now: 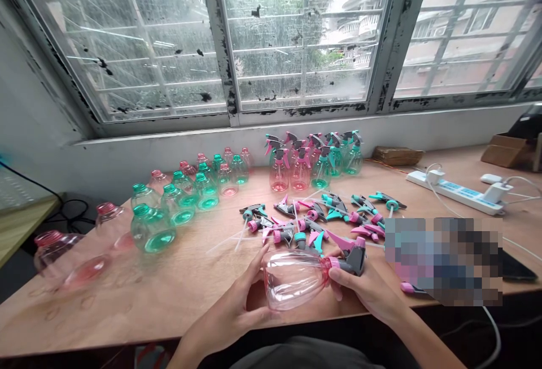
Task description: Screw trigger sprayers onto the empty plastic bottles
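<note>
A clear pink spray bottle (294,281) lies sideways between my hands, just over the table's front edge. My left hand (249,295) is curved around its base. At the neck, the fingers of my right hand (359,284) pinch the pink collar of a grey and pink trigger sprayer (351,256), which sits on the bottle's mouth. Whether its thread is fully tight cannot be seen. Just behind the bottle lies a loose pile of trigger sprayers (313,225) in pink, teal and grey, some with thin white tubes.
Open pink and green bottles (153,230) stand in rows at the left. Several bottles with sprayers fitted (300,174) stand by the wall. A white power strip (455,191), a brown package (397,156) and a cardboard box (503,151) are at the right, near a blurred patch.
</note>
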The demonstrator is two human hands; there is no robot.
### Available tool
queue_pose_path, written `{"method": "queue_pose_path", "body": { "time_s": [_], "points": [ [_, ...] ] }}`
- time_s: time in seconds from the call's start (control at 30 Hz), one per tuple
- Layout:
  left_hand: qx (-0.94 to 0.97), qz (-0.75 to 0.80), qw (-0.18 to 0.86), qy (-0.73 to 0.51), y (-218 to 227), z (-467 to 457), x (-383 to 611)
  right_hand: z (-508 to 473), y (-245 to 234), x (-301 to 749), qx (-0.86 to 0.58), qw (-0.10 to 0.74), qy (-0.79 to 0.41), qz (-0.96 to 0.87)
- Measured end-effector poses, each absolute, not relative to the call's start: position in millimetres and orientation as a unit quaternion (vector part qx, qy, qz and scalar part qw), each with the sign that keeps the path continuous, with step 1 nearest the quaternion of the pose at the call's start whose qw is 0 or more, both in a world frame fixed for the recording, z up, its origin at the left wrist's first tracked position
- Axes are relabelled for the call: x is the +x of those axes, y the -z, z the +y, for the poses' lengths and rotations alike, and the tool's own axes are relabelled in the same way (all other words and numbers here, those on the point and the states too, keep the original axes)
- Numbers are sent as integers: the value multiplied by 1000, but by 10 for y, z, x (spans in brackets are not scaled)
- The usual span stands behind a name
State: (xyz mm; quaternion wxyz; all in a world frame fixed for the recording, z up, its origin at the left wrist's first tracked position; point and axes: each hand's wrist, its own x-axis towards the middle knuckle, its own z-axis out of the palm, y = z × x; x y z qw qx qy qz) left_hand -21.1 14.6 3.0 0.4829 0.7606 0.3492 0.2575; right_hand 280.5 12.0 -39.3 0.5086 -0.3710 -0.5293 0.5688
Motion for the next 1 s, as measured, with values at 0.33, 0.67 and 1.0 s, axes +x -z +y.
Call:
{"method": "queue_pose_path", "body": {
  "time_s": [0.33,0.67,1.0],
  "points": [
    [757,362,478,-259,-25,136,-216,105,396,2826,-373,498,-567,-539],
    [754,348,481,-282,10,132,-227,96,335,2811,-388,485,-542,-566],
    [758,346,484,-268,12,121,-239,94,355,2812,-384,468,-556,-569]
  ]
}}
